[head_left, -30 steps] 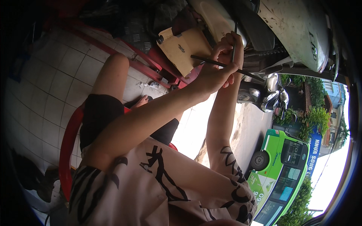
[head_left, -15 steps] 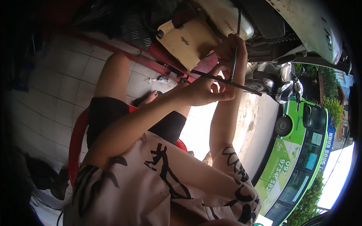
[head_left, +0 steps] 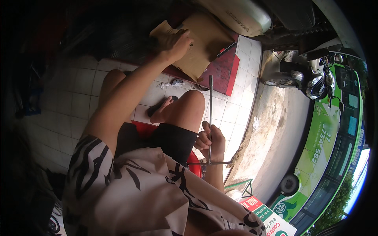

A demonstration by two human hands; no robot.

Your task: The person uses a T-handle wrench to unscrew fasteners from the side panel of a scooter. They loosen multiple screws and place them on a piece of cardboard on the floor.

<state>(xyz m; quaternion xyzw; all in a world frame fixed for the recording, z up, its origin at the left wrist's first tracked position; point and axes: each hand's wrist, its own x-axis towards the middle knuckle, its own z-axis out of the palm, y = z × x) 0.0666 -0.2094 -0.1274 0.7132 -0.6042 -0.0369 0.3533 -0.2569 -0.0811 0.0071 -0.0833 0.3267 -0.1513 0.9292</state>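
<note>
While the right hand (head_left: 212, 142) clutches a dark metal T-shaped wrench (head_left: 211, 102), the left hand (head_left: 178, 48) is at brown cardboard (head_left: 208, 37), grip unclear: red platform (head_left: 223, 76) beneath, white floor tiles (head_left: 235, 105) beside!

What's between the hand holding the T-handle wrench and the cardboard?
The head view shows the T-handle wrench's shaft, a bare knee and white floor tiles between right hand and cardboard.

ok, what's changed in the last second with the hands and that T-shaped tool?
Left hand let go of the T-shaped tool and moved up-left to the cardboard; can't tell if its fingers hold anything. Right hand drew the tool back toward the body, down in the picture. Unchanged: right hand grips the shaft, cardboard lies on the red stand.
</note>
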